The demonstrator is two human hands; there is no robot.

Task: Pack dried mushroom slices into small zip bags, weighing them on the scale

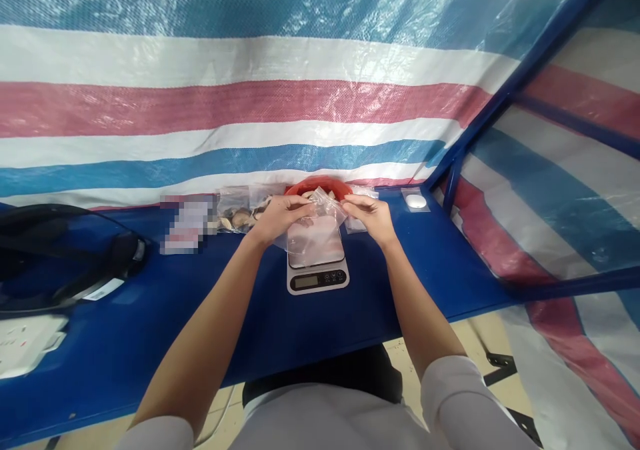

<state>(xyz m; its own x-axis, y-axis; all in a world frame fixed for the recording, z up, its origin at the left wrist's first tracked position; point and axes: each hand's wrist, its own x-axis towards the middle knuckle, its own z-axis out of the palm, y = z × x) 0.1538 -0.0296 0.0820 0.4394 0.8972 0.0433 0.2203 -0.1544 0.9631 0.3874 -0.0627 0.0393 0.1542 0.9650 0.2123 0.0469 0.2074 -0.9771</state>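
Observation:
Between my hands, above a kitchen scale (319, 278), hangs a clear zip bag (320, 229) that looks unfilled. My left hand (283, 218) pinches its left upper side. The fingers of my right hand (371, 215) are closed on its right upper corner. Through the clear plastic I see the scale's plate; its display and buttons face me. Just behind the bag stands a red bowl or bag (320, 183) with pale dried slices inside, partly covered by my hands. Left of my left hand lie clear bags of brownish dried slices (241, 218).
On the blue table (280, 333), more flat clear bags (356, 225) lie behind my right hand. A white round item in a small bag (415, 201) sits at right. Black straps (115, 257) and a white power strip (30, 343) are at left. Striped sheeting (225, 110) hangs behind.

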